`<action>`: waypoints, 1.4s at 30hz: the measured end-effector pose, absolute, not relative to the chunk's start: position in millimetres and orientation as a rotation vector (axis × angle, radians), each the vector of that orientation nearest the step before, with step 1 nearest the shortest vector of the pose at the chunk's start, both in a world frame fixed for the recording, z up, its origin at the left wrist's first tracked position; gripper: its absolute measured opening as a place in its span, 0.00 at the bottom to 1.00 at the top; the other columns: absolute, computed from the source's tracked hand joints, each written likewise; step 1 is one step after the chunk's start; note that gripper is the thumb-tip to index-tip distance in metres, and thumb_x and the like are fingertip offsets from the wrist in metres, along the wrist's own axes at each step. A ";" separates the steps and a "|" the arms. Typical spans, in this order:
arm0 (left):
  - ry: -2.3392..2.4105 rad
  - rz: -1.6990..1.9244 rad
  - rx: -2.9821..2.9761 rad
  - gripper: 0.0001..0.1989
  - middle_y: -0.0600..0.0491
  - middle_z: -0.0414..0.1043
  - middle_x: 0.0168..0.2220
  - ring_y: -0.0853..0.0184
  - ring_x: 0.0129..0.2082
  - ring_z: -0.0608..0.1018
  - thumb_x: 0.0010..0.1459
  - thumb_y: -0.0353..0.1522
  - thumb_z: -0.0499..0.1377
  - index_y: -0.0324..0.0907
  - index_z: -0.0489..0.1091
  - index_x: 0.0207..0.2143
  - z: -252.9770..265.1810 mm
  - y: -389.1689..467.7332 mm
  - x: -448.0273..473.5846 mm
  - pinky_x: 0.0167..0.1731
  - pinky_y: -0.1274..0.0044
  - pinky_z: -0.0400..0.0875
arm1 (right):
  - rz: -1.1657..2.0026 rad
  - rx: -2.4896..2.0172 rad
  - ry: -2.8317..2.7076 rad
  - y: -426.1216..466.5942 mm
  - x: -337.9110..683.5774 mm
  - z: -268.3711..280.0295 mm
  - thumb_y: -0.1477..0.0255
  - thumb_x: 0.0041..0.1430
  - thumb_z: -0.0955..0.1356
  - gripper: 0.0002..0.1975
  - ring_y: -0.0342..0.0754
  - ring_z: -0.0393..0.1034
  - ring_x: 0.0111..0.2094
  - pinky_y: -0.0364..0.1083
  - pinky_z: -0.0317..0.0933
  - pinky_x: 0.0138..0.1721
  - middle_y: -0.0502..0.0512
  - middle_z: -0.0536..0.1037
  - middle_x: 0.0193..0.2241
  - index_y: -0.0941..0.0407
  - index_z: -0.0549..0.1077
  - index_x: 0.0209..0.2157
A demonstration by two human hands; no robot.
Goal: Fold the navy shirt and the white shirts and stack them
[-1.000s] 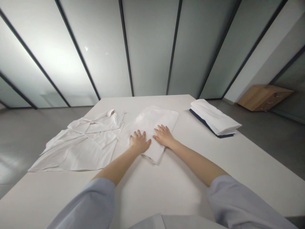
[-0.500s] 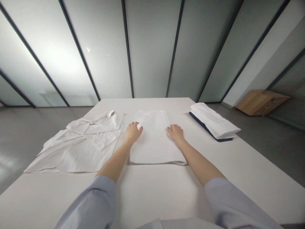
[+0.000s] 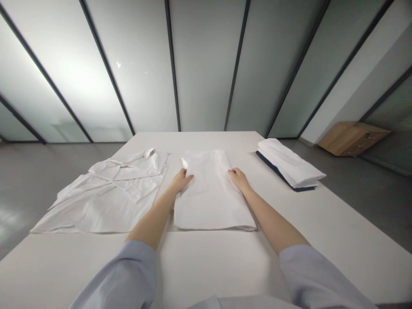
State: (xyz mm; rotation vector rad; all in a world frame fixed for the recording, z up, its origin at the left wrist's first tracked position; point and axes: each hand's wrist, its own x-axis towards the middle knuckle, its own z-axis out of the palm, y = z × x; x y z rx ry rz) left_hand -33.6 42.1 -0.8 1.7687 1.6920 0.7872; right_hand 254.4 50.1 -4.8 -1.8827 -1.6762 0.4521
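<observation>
A white folded garment (image 3: 214, 197), smooth and roughly rectangular, lies in front of me with its folded edge towards me. My left hand (image 3: 183, 180) grips its left side, thumb on top and fingers curled under the cloth. On the opposite side my right hand (image 3: 237, 178) pinches the right edge in the same way. Beside my left forearm a second white garment, a shirt with a collar by its look (image 3: 112, 193), is spread out with creases.
A stack of folded white cloth (image 3: 288, 163) rests on a dark navy folded piece (image 3: 280, 175) at the table's right side. The white table (image 3: 212, 262) ends before a frosted glass wall (image 3: 206, 64). A wooden cabinet (image 3: 350, 138) stands on the floor at right.
Both hands have gone from lying on the garment with loose fingers to gripping its sides. The garment's near edge has shifted slightly towards me.
</observation>
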 end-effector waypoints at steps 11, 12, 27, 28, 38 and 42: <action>1.501 1.045 1.174 0.46 0.41 0.65 0.59 0.63 0.48 0.77 0.60 0.34 0.55 0.41 0.23 0.67 2.6 46.7 -38.0 0.43 0.71 0.73 | 1.040 -1.644 -1.406 47.8 259.7 0.1 0.72 0.53 0.63 0.34 0.51 0.75 0.38 0.47 0.67 0.38 0.58 0.79 0.40 0.59 0.54 0.62; 1.507 1.067 1.169 0.45 0.42 0.65 0.59 0.64 0.49 0.77 0.60 0.33 0.53 0.42 0.22 0.67 3.3 46.9 -38.9 0.44 0.72 0.73 | 1.052 -1.608 -1.420 46.4 260.7 0.7 0.72 0.54 0.62 0.35 0.51 0.75 0.38 0.47 0.67 0.39 0.58 0.79 0.41 0.58 0.51 0.64; 1.232 0.799 1.485 0.42 0.45 0.65 0.59 0.60 0.51 0.75 0.45 0.30 0.65 0.43 0.56 0.63 6.5 34.5 -63.8 0.47 0.72 0.73 | 1.301 -1.477 -1.564 38.1 271.4 14.2 0.80 0.40 0.62 0.38 0.51 0.72 0.45 0.47 0.66 0.46 0.58 0.76 0.48 0.60 0.64 0.59; 1.264 0.777 1.530 0.41 0.45 0.64 0.59 0.60 0.52 0.74 0.46 0.29 0.64 0.43 0.56 0.63 6.7 34.7 -64.1 0.47 0.72 0.72 | 1.293 -1.477 -1.593 38.3 271.7 15.3 0.80 0.39 0.62 0.39 0.51 0.72 0.45 0.47 0.65 0.46 0.59 0.76 0.49 0.61 0.64 0.59; 1.486 0.512 1.925 0.20 0.47 0.76 0.43 0.56 0.44 0.76 0.48 0.35 0.61 0.38 0.74 0.45 35.4 38.3 -65.9 0.47 0.67 0.70 | 0.896 -1.522 -2.039 45.5 274.4 36.9 0.81 0.43 0.65 0.16 0.50 0.71 0.37 0.45 0.64 0.42 0.53 0.80 0.34 0.58 0.77 0.35; 1.643 0.624 2.396 0.12 0.45 0.69 0.53 0.50 0.58 0.65 0.46 0.38 0.63 0.40 0.77 0.33 69.2 29.5 -70.2 0.58 0.63 0.57 | 0.472 -1.478 -2.102 39.7 281.3 60.3 0.79 0.46 0.66 0.09 0.51 0.69 0.43 0.46 0.61 0.47 0.56 0.77 0.39 0.57 0.76 0.30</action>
